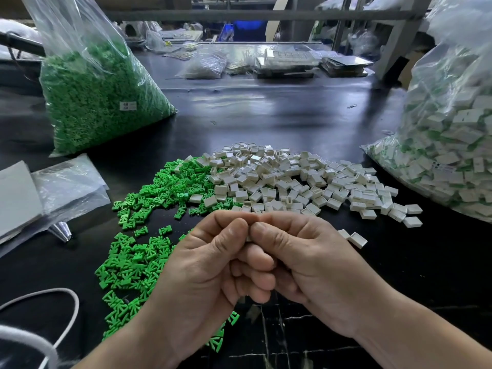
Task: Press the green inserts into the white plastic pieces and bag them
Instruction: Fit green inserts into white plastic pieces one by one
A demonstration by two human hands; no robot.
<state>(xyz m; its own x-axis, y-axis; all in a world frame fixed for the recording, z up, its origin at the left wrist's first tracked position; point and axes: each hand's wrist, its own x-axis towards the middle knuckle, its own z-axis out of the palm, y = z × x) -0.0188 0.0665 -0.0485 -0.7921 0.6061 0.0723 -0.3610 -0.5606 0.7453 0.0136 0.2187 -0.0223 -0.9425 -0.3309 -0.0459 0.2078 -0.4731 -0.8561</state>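
Green inserts lie heaped on the dark desk, touching the pile of white pieces on its left side. Your left hand and right hand meet in front of them, each grip pinched tight on one small white piece, mostly hidden.

Two bare hands meet at the near centre of the scene, knuckles up, fingers curled inward. The left hand and right hand press together, thumb tips touching end to end at the top. The left thumb and right thumb pinch a small white piece, mostly hidden between them. Below the thumbs, the curled fingers of both hands overlap. The left forearm comes in from the near left, the right forearm from the near right, both bare.
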